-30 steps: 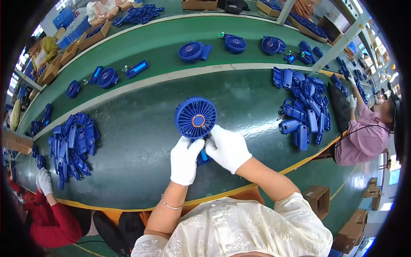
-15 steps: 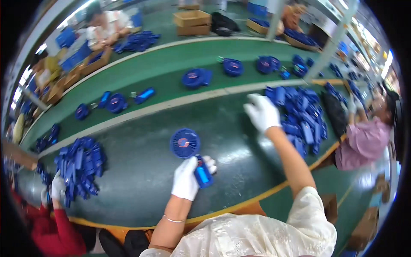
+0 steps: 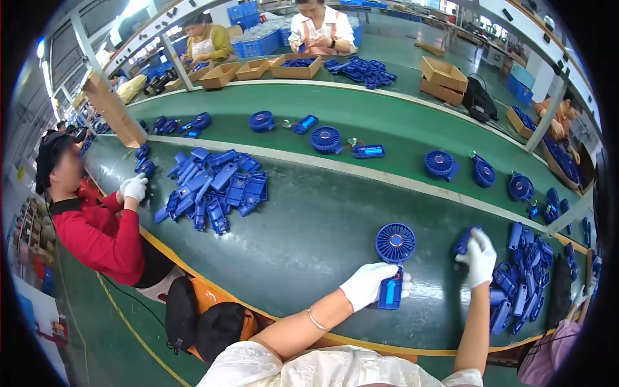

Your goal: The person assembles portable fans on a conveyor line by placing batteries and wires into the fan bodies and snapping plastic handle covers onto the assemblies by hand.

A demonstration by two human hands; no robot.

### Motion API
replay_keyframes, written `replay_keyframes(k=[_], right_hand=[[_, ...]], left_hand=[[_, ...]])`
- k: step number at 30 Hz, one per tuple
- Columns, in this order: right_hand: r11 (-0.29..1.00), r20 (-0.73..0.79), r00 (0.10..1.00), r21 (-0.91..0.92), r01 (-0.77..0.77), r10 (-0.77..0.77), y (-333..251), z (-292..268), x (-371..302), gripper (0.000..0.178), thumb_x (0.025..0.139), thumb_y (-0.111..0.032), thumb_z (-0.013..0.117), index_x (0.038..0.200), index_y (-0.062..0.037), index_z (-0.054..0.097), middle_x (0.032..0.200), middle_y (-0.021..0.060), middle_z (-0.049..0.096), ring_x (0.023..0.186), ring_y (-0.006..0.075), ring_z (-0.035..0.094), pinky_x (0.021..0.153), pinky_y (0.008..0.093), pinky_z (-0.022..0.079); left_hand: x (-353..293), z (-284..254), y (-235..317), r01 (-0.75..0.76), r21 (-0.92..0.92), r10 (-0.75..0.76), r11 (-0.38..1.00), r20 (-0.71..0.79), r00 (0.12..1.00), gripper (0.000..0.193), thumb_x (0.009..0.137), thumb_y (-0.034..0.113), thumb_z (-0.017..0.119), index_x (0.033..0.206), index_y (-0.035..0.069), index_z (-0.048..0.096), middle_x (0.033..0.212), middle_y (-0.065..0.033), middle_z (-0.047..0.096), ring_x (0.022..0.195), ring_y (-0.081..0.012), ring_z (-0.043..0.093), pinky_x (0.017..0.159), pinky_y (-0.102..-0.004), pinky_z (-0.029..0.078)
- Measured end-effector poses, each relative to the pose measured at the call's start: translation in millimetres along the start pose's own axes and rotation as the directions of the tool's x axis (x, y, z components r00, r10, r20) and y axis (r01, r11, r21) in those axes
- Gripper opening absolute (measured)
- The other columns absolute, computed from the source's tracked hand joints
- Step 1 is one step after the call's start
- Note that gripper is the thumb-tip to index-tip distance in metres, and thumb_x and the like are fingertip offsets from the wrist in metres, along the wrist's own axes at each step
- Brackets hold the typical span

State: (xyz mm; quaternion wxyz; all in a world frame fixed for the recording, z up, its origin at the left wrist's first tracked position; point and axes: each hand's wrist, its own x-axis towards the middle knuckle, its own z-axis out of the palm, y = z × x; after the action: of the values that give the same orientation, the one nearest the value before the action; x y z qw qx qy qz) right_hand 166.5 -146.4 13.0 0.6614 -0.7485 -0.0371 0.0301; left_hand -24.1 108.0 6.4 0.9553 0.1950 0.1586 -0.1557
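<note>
My gloved left hand (image 3: 365,286) is closed on the handle of a blue handheld fan (image 3: 395,243). The fan's round grille points away from me, and its handle is uncovered, with a bright blue battery inside. To the right, my gloved right hand (image 3: 480,259) pinches a blue plastic handle cover (image 3: 465,241) just above the table. Beside that hand lies a heap of similar blue covers (image 3: 523,277). The two hands are apart.
A second heap of blue shells (image 3: 219,182) lies to the left, near a co-worker in red (image 3: 103,238). Beyond a pale rail, a green conveyor (image 3: 400,142) carries fans and open handles. Cardboard boxes (image 3: 445,76) and more workers are at the far side. A yellow edge (image 3: 245,300) borders my table.
My right hand, bare of any part before, now holds a blue handle cover and has come off the heap. The view has swung left. My left hand keeps the fan.
</note>
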Motion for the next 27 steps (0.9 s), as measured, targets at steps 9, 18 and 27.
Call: replay_keyframes(k=[9,18,27], right_hand=[[0.528,0.298,0.902,-0.735,0.426,-0.313,-10.3,-4.1,-84.9,0.041,0.084,-0.004,0.067,0.125,-0.0059,0.065,0.109,0.0156,0.068,0.102,0.0305,0.066,0.093,0.0359,0.052],[0.356,0.698,0.692,-0.608,0.71,-0.187,-44.7,24.8,-56.4,0.054,0.076,-0.01,0.073,0.128,-0.0106,0.06,0.128,0.012,0.06,0.119,0.0346,0.054,0.1,0.0441,0.043],[0.455,0.441,0.832,-0.697,0.553,-0.335,-39.6,52.6,-101.4,0.049,0.071,-0.014,0.074,0.118,-0.0073,0.061,0.112,0.0157,0.062,0.105,0.0345,0.059,0.092,0.0442,0.047]], left_hand=[[4.6,0.3,-8.2,-0.07,0.014,0.07,0.997,-0.077,0.995,0.024,0.099,0.015,0.058,0.112,-0.004,0.058,0.11,-0.0227,0.065,0.1,-0.0403,0.068,0.088,-0.0543,0.059],[9.2,-5.4,3.7,-0.067,-0.031,0.065,0.997,-0.07,0.995,0.043,0.102,0.028,0.055,0.127,-0.006,0.051,0.124,-0.027,0.061,0.112,-0.0433,0.062,0.097,-0.0586,0.051],[8.0,-9.4,-4.2,-0.097,-0.058,0.095,0.994,-0.035,0.995,0.044,0.101,0.028,0.055,0.128,-0.006,0.05,0.126,-0.0269,0.06,0.117,-0.0443,0.059,0.1,-0.0587,0.049]])
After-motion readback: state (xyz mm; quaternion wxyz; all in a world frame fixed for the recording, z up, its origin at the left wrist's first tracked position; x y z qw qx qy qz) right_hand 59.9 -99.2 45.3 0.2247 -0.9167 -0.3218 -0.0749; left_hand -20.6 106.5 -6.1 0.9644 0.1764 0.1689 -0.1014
